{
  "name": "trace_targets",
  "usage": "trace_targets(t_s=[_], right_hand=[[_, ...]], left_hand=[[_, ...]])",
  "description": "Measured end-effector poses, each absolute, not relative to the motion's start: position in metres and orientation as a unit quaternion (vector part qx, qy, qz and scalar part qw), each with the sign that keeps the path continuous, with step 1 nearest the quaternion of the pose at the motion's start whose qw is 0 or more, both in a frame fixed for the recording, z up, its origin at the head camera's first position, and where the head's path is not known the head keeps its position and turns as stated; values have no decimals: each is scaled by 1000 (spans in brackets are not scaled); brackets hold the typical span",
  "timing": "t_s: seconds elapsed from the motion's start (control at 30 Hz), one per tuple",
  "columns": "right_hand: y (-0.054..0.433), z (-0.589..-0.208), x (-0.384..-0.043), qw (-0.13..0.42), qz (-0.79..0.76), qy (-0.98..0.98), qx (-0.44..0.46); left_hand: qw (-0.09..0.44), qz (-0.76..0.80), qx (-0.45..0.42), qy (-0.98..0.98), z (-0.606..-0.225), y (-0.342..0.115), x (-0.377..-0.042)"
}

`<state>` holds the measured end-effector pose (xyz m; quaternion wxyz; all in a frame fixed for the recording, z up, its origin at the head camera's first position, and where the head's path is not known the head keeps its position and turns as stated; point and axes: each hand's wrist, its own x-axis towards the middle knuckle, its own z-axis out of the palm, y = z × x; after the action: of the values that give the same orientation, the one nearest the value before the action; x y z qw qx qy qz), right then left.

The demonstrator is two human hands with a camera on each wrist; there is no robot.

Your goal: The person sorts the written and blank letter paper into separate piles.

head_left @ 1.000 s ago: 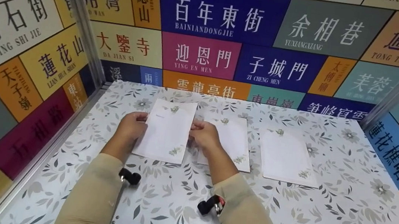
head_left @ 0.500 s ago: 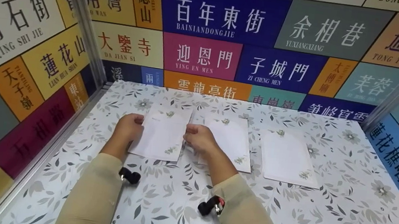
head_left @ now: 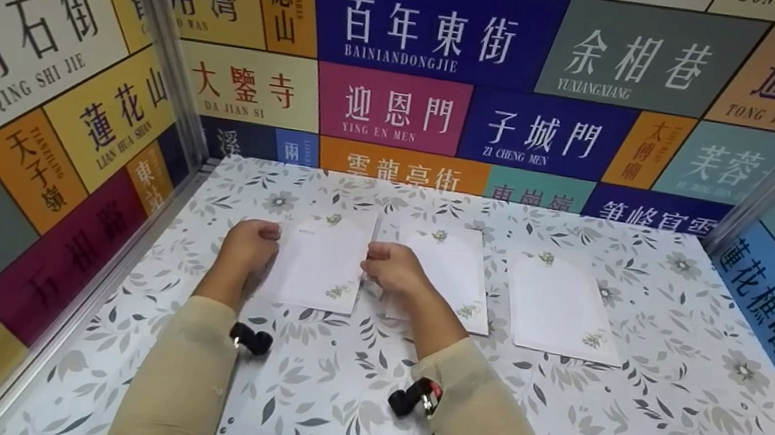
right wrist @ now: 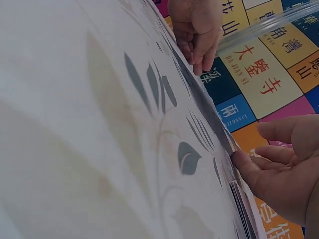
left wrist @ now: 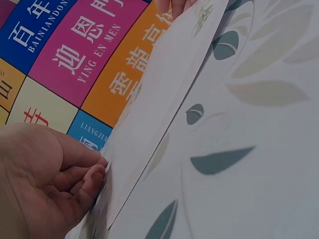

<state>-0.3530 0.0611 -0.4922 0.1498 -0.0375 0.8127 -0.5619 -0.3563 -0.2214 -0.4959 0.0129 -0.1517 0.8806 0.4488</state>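
In the head view, a white sheet of letter paper (head_left: 323,261) with printed leaf sprigs lies between my two hands, at the left of a row of three. My left hand (head_left: 249,248) is at its left edge; in the left wrist view, the thumb and curled fingers (left wrist: 82,174) pinch at the paper's edge. My right hand (head_left: 396,269) is by the right edge, overlapping the middle paper (head_left: 439,276). From the right wrist view, this hand (right wrist: 284,159) has its thumb and index finger spread apart, one fingertip at the paper's edge.
A third sprig-printed paper (head_left: 561,305) lies to the right. Leaf-patterned cloth (head_left: 335,403) covers the table. Panels (head_left: 432,38) of coloured place-name signs stand behind and at both sides, with clear posts (head_left: 177,66) at the corners.
The left paper has come down from a raised, tilted position to lie flatter. It shifted left, then slightly right, with both hands staying at its sides.
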Motion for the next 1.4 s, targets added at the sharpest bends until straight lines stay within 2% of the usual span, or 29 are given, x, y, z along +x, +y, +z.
trace_targets(t_s=[0.27, 0.6, 0.87, 1.2, 1.4], right_hand=[[65, -490, -354, 146, -552, 820, -30], [76, -485, -353, 156, -586, 794, -43], [100, -483, -357, 144, -590, 793, -44], [147, -481, -359, 131, -594, 793, -28], [181, -479, -358, 126, -591, 796, -22]], left_hand=[[48, 494, -166, 852, -498, -227, -363], [23, 535, -119, 836, -497, -221, -361], [9, 557, -63, 828, -495, -191, -367], [16, 555, -1, 832, -496, -144, -368], [49, 589, -13, 806, -489, -111, -364]])
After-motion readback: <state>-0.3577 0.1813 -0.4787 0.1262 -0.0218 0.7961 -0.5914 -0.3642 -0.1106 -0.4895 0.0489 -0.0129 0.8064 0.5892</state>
